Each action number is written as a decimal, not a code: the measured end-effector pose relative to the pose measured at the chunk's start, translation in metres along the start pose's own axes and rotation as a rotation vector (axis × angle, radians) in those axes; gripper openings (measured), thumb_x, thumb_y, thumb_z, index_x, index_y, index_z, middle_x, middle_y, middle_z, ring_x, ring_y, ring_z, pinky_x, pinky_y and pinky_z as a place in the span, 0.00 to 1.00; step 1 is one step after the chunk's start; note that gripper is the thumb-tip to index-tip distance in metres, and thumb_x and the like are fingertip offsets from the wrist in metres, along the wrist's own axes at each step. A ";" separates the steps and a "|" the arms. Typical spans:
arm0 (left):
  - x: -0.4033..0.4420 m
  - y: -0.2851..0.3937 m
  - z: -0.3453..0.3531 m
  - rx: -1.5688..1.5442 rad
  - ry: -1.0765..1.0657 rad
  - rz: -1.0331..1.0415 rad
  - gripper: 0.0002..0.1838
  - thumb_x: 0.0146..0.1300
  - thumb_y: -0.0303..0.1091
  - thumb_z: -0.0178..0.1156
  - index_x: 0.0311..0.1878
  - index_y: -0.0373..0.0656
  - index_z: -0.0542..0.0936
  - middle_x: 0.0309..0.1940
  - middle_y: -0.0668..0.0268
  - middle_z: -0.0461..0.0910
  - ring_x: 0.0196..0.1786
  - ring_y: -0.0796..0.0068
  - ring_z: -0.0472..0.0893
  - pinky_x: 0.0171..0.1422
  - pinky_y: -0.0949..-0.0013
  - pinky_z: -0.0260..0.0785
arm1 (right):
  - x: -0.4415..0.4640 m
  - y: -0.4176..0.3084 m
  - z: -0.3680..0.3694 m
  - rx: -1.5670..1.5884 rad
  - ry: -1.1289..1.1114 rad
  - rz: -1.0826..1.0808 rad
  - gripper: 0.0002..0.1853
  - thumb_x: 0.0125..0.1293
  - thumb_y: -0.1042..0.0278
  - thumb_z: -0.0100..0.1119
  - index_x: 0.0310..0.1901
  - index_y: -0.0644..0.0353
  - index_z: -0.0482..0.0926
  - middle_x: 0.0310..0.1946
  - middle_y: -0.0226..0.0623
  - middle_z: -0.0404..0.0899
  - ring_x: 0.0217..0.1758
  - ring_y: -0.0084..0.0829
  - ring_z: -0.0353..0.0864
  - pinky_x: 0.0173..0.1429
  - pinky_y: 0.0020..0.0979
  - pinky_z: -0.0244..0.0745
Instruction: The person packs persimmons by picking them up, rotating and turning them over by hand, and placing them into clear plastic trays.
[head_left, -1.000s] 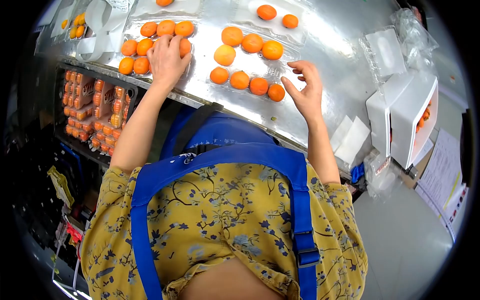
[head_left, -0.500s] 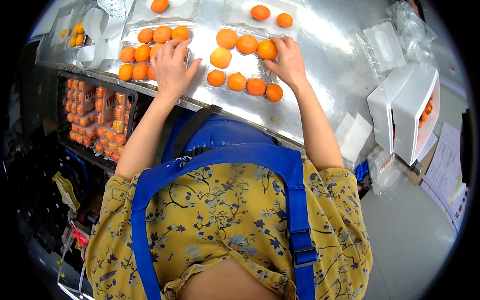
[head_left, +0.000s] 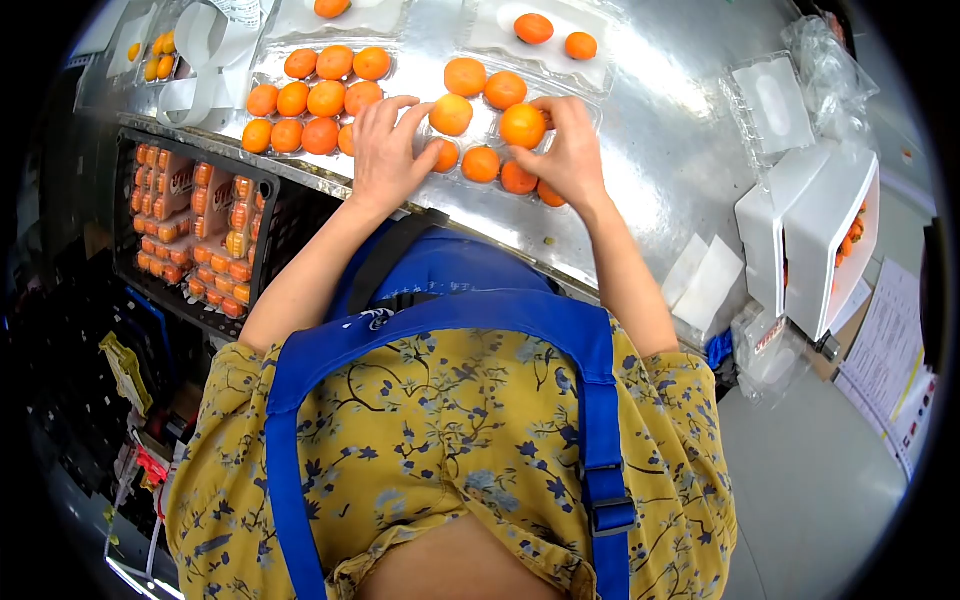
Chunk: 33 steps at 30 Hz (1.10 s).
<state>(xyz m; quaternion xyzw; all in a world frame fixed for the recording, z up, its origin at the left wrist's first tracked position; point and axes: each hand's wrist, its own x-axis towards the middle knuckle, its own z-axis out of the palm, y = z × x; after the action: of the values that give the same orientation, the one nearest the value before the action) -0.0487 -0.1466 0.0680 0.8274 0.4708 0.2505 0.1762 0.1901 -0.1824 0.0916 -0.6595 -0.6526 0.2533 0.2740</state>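
My right hand [head_left: 568,160] grips a mandarin [head_left: 522,126] between thumb and fingers, over the right side of a clear plastic tray [head_left: 590,100]. In the same tray lie several other mandarins, two of them in its far row. My left hand [head_left: 388,160] is spread open at the tray's left side. Its index fingertip and thumb are beside a paler mandarin [head_left: 450,115]; whether they touch it I cannot tell. Left of that hand is a second clear tray with rows of mandarins [head_left: 326,98], its near right corner partly hidden by my fingers.
Farther back, two mandarins [head_left: 533,29] lie on another lined tray. Below the metal table's [head_left: 660,150] left edge stands a black crate [head_left: 265,215] of packed fruit. To the right are an empty lined tray [head_left: 775,100], a white foam box [head_left: 800,230] and white paper sheets [head_left: 705,285].
My left hand has left the left tray and moved right to the other tray. My right hand has shifted a mandarin from the far row's right end toward me and leftward.
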 end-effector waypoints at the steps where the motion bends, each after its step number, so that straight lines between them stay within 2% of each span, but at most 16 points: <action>1: 0.000 0.000 0.001 0.008 0.004 0.007 0.24 0.48 0.35 0.70 0.51 0.46 0.78 0.50 0.63 0.75 0.55 0.61 0.72 0.61 0.57 0.60 | -0.001 -0.004 0.006 -0.008 -0.001 0.014 0.25 0.44 0.67 0.72 0.46 0.62 0.75 0.42 0.42 0.72 0.45 0.40 0.76 0.50 0.37 0.75; 7: 0.009 0.003 0.007 -0.054 -0.075 -0.082 0.25 0.49 0.35 0.69 0.52 0.44 0.78 0.47 0.61 0.76 0.54 0.59 0.73 0.57 0.59 0.64 | -0.002 -0.009 0.036 -0.103 0.023 0.044 0.27 0.40 0.65 0.73 0.44 0.60 0.75 0.40 0.42 0.71 0.43 0.43 0.75 0.45 0.41 0.74; 14: 0.025 0.008 0.026 -0.022 -0.192 -0.229 0.28 0.48 0.39 0.71 0.54 0.40 0.77 0.46 0.54 0.75 0.50 0.52 0.76 0.54 0.56 0.70 | -0.001 -0.018 0.047 -0.261 0.065 0.042 0.26 0.40 0.63 0.74 0.44 0.58 0.75 0.39 0.39 0.72 0.43 0.41 0.76 0.42 0.41 0.72; 16: 0.027 0.008 0.027 -0.016 -0.207 -0.259 0.28 0.48 0.39 0.71 0.53 0.39 0.76 0.45 0.54 0.75 0.49 0.52 0.77 0.54 0.56 0.70 | 0.000 -0.020 0.046 -0.332 0.071 0.031 0.27 0.41 0.62 0.75 0.46 0.58 0.76 0.39 0.40 0.73 0.41 0.41 0.77 0.42 0.40 0.74; 20: 0.032 0.010 0.023 -0.042 -0.252 -0.310 0.27 0.48 0.37 0.72 0.51 0.38 0.76 0.45 0.54 0.75 0.48 0.52 0.77 0.53 0.56 0.71 | -0.001 -0.021 0.045 -0.358 0.064 0.014 0.27 0.42 0.61 0.74 0.46 0.57 0.76 0.39 0.38 0.73 0.42 0.40 0.77 0.42 0.40 0.72; 29: 0.030 0.009 0.030 -0.065 -0.142 -0.192 0.21 0.49 0.33 0.70 0.45 0.41 0.75 0.38 0.57 0.79 0.45 0.55 0.77 0.49 0.56 0.70 | -0.001 -0.014 0.043 -0.332 0.057 -0.051 0.26 0.43 0.62 0.74 0.47 0.56 0.77 0.40 0.37 0.73 0.44 0.40 0.76 0.44 0.39 0.70; 33: 0.028 0.002 0.028 -0.164 -0.094 -0.210 0.24 0.48 0.34 0.71 0.49 0.41 0.76 0.40 0.57 0.80 0.45 0.57 0.78 0.50 0.58 0.71 | -0.001 -0.011 0.036 -0.293 0.043 -0.125 0.25 0.44 0.64 0.73 0.47 0.56 0.77 0.39 0.37 0.74 0.44 0.40 0.75 0.45 0.39 0.71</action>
<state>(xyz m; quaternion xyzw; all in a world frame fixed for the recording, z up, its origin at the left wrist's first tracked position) -0.0190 -0.1245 0.0530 0.7670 0.5241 0.2294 0.2904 0.1573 -0.1820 0.0729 -0.6556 -0.7164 0.1237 0.2042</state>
